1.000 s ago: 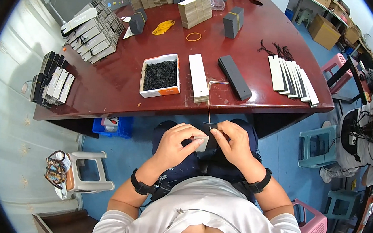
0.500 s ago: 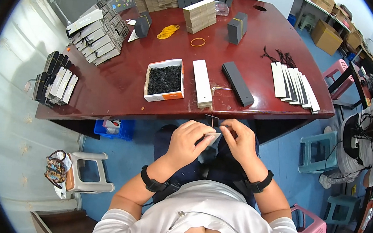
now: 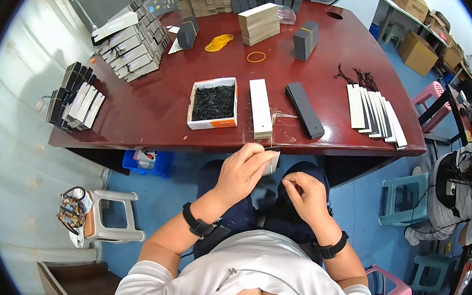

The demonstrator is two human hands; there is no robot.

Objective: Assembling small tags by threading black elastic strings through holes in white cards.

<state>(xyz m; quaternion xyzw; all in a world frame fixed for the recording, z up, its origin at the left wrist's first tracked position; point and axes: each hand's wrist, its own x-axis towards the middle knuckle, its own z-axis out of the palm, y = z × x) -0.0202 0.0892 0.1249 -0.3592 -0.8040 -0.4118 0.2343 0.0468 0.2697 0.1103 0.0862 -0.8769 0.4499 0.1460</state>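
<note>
Head view, left hand [image 3: 243,170] pinching pale tag [image 3: 272,162], white box [image 3: 213,103] beyond

Bright, even indoor light fills the scene, with soft glare on the red table [image 3: 322,59] beyond the left hand [image 3: 242,170]. Faint shadow falls below both hands. Fisheye distortion bends edges outward into a black rim; focus is sharp.

The left hand [image 3: 240,170] pinches a small pale card tag [image 3: 272,162] just below the edge of the dark red wooden surface [image 3: 155,107]. The right hand [image 3: 306,194] hovers beside it, fingers curled. On the surface above lie a white open box of black strings [image 3: 213,103], a long white card stack [image 3: 261,108] and a long black card stack [image 3: 304,109].
</note>
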